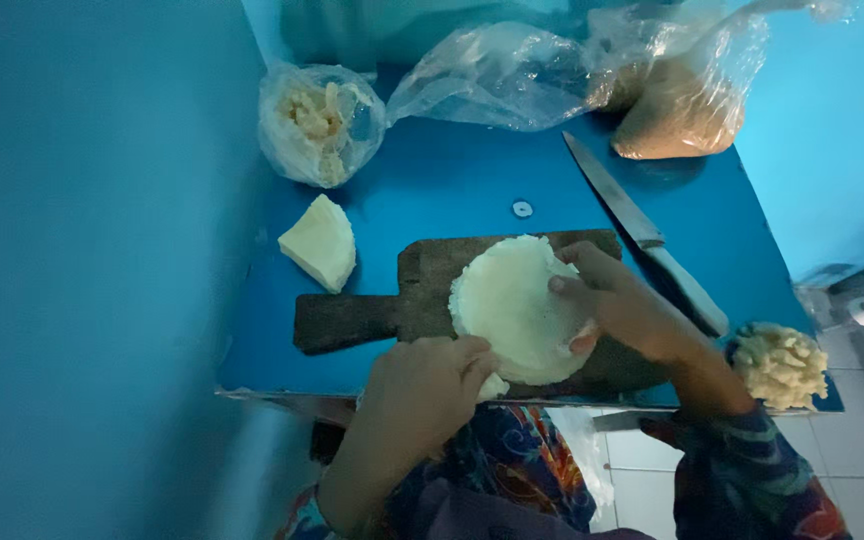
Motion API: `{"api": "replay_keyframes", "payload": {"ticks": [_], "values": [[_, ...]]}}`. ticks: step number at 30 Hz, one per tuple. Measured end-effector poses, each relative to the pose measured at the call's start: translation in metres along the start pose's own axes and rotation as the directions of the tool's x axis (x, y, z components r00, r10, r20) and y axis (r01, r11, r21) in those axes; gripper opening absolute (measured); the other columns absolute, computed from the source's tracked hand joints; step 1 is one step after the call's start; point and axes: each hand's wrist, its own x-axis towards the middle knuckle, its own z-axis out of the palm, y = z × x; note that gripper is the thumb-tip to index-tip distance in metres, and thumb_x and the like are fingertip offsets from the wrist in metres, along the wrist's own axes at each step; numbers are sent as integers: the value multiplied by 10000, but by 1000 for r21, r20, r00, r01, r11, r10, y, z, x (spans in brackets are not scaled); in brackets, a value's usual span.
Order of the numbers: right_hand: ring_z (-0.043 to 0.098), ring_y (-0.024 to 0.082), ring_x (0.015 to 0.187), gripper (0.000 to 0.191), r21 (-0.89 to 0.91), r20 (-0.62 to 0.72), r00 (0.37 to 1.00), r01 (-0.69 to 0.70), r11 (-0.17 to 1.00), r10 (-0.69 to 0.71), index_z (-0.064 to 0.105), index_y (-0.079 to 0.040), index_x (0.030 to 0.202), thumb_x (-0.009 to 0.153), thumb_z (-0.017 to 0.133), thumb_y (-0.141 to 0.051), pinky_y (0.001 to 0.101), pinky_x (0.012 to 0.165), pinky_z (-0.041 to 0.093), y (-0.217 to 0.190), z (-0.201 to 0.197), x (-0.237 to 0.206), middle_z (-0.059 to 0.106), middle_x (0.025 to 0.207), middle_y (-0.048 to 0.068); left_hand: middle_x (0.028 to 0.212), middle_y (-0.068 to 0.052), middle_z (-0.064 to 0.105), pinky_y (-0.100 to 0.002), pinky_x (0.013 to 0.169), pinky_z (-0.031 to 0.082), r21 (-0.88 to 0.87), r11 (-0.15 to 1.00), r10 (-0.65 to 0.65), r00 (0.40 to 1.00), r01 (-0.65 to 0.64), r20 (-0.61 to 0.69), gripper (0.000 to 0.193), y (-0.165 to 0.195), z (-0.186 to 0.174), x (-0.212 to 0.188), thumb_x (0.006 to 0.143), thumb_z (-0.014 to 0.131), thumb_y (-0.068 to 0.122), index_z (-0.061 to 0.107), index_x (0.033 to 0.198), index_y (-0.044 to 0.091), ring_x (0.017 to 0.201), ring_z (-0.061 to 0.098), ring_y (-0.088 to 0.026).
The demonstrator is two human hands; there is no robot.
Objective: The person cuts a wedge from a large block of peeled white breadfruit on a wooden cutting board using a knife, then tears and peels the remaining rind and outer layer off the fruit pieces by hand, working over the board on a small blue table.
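A round, flat, pale disc of dough (pixel 512 300) lies on a dark wooden board (pixel 372 315) on a blue table. My left hand (pixel 422 385) grips the disc's near edge, thumb over the rim. Over the disc's right edge, the fingers of my right hand (pixel 622 300) press on it. Both hands hold the same disc.
A long knife (pixel 642 235) lies to the right of the board. A pale wedge (pixel 320 243) sits left of it. Plastic bags (pixel 320 122) stand at the back, one with brown powder (pixel 677 115). A pile of pale pieces (pixel 780 365) rests at the table's right front corner.
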Motion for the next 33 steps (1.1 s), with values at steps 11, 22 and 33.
{"api": "replay_keyframes", "payload": {"ticks": [11,22,33], "values": [[747,215,815,291,-628,15,907,336,702,-421,676,-158,1101,826,741,-227,361,655,591,-19,26,-58,725,1007,48,1046,-96,803,-369,653,586,-2,921,364,860,-390,-357,309,-27,-30,-15,990,591,326,749,1144,109,791,759,-226],[733,262,759,143,-558,117,889,427,711,-442,701,-106,952,936,631,-229,410,705,566,-14,49,-52,711,922,57,866,-41,711,-249,587,476,-740,603,-263,801,-299,-537,459,-58,-32,-9,1065,509,436,773,1153,71,707,604,-80],[732,267,850,194,-479,-101,806,475,738,-583,705,-70,1072,904,631,-132,388,687,599,-2,28,-33,699,1071,111,1023,-48,733,-315,718,580,-792,495,-63,894,-358,-443,433,-51,-31,13,1023,555,403,695,1259,68,839,686,-143]]}}
